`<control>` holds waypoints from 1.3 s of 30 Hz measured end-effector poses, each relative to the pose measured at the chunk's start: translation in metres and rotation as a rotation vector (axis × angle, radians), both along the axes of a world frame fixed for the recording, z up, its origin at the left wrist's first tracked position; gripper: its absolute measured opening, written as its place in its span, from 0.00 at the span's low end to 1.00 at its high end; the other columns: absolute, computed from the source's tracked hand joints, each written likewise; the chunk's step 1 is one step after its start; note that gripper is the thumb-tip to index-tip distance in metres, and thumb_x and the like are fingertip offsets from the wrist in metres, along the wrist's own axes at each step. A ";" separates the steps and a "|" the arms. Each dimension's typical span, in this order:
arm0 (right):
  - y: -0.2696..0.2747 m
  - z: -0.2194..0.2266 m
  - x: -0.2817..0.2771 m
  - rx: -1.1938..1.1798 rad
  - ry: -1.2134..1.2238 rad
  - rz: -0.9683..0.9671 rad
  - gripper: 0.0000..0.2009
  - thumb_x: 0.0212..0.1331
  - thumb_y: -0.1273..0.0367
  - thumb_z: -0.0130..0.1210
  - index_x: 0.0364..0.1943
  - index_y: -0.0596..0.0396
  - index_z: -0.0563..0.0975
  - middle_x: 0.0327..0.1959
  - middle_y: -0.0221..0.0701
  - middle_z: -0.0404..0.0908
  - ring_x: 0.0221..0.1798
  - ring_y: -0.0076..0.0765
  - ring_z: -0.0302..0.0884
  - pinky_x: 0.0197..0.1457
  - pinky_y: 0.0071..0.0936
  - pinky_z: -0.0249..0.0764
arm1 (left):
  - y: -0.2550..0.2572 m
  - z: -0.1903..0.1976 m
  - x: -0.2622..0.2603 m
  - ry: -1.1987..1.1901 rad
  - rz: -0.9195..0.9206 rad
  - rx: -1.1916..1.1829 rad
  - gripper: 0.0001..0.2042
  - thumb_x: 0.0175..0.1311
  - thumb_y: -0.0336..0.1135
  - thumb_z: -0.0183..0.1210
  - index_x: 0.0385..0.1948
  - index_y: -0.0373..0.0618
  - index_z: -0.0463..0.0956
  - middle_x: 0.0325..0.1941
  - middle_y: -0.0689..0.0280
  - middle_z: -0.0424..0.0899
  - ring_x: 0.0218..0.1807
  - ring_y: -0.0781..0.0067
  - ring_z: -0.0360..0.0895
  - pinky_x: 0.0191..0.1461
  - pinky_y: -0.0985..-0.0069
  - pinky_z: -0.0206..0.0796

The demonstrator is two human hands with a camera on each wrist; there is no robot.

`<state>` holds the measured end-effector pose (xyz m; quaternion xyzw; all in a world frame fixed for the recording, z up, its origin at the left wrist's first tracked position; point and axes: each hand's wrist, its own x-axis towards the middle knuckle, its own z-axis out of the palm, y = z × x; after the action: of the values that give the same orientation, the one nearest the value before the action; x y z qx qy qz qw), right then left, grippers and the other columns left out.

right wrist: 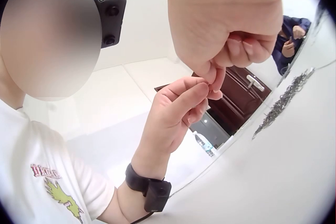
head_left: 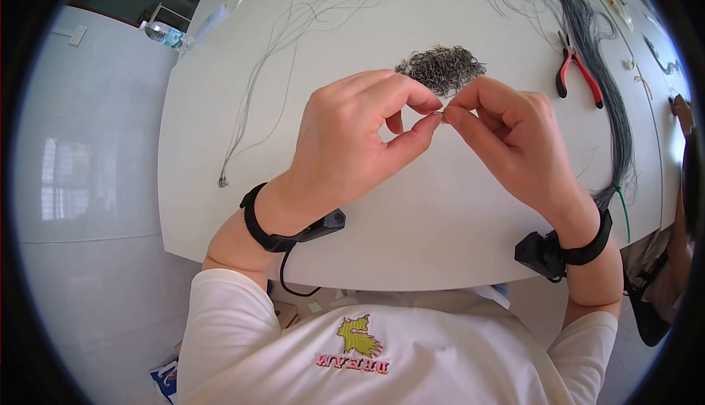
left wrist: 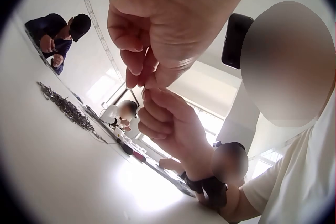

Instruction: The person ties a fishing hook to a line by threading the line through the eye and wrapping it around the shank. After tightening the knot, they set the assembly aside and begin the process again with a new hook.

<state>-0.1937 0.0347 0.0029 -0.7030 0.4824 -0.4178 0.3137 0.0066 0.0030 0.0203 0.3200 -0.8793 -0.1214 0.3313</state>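
Note:
Over the table, in front of the body, my left hand point(head_left: 352, 126) and right hand point(head_left: 518, 137) meet fingertip to fingertip. Between them shows a tiny thin piece of wire point(head_left: 438, 113), mostly covered by the fingers. Thumb and index finger of each hand pinch it, one hand from either side. Just beyond the fingertips lies a dark pile of small bent wire pieces point(head_left: 442, 69). The left wrist view has the left hand point(left wrist: 168, 24) above the right hand point(left wrist: 176, 124), with their fingertips together.
Long thin wires point(head_left: 253, 85) spread over the table's left side, ending in a small coiled clump point(head_left: 224, 182). Red-handled pliers point(head_left: 580, 74) lie at right, beside a long bundle of grey strands point(head_left: 620, 122) with a green tie. A water bottle point(head_left: 165, 35) is near the left edge. Other people sit farther off.

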 end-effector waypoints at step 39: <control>0.000 0.000 0.001 -0.002 -0.041 0.017 0.02 0.58 0.74 0.58 0.31 0.57 0.78 0.09 0.26 0.56 0.13 0.23 0.50 0.19 0.27 0.48 | 0.003 -0.007 0.001 0.250 -0.049 0.380 0.06 0.55 0.16 0.61 0.29 0.38 0.77 0.31 0.67 0.81 0.32 0.83 0.76 0.36 0.84 0.71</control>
<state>-0.1922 0.0345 0.0027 -0.6987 0.4694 -0.4301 0.3264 0.0073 0.0056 0.0137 0.3378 -0.8001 -0.3316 0.3684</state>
